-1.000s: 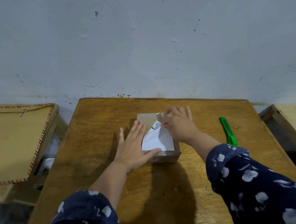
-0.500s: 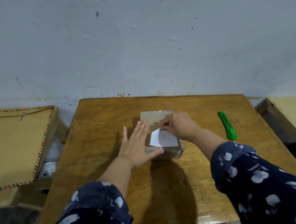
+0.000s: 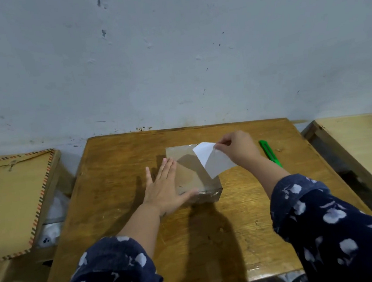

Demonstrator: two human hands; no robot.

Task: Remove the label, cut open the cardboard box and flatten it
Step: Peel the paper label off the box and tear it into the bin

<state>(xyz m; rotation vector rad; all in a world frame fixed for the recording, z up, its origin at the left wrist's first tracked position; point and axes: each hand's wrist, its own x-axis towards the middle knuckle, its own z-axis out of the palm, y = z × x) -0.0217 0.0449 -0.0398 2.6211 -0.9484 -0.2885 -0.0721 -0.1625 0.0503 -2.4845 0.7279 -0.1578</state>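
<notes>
Your left hand [image 3: 165, 188] flat, grip open, pressing closed box [image 3: 193, 178] on table [image 3: 119, 170]; contents hidden. Your right hand [image 3: 238, 149] pinches white label [image 3: 211, 158], lifted above box.

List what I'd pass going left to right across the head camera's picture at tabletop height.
Large brown envelope → left hand → cardboard box → peeled white label → right hand → green utility knife → pale wooden table.

A scuffed blue-grey wall [image 3: 172, 51] is seen beyond the hands. A worn wooden table [image 3: 122, 192] is set against it, flanked by a paler bench [image 3: 360, 146] right of them.
</notes>
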